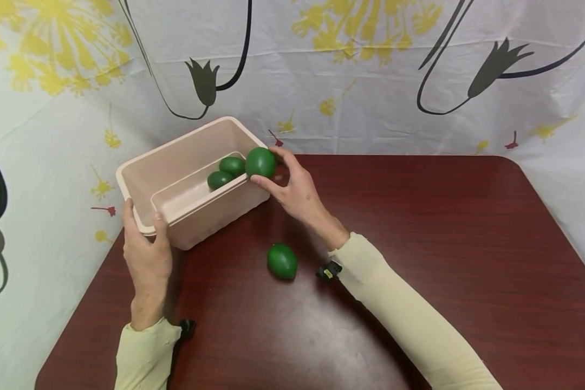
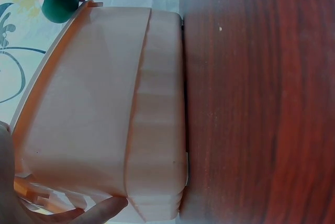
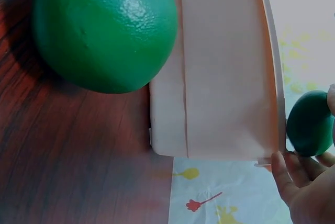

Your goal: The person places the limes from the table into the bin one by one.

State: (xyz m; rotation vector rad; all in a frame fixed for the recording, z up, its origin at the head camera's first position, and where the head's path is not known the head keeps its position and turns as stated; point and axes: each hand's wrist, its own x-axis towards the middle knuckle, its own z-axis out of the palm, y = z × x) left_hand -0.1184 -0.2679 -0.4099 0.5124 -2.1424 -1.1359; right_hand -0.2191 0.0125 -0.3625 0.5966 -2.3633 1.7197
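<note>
A pale pink plastic bin (image 1: 219, 208) stands at the table's back left. My left hand (image 1: 148, 260) grips its near left corner, thumb at the front side. In the left wrist view fingers (image 2: 107, 210) lie along the bin's end wall. My right hand (image 1: 302, 195) holds a green lime (image 1: 260, 162) between thumb and fingers at the right end of the bin's rim; the right wrist view shows this held lime (image 3: 309, 124) by the rim. Inside the bin lie two more limes, a rear lime (image 1: 232, 165) and a front lime (image 1: 220, 180). Another lime (image 1: 281, 261) rests on the table.
The dark red wooden table (image 1: 419, 244) extends to the right of the bin. A white cloth (image 1: 370, 103) with yellow flower prints hangs behind and at the sides. Small black devices, such as the right wrist camera (image 1: 329, 270), sit at both sleeve cuffs.
</note>
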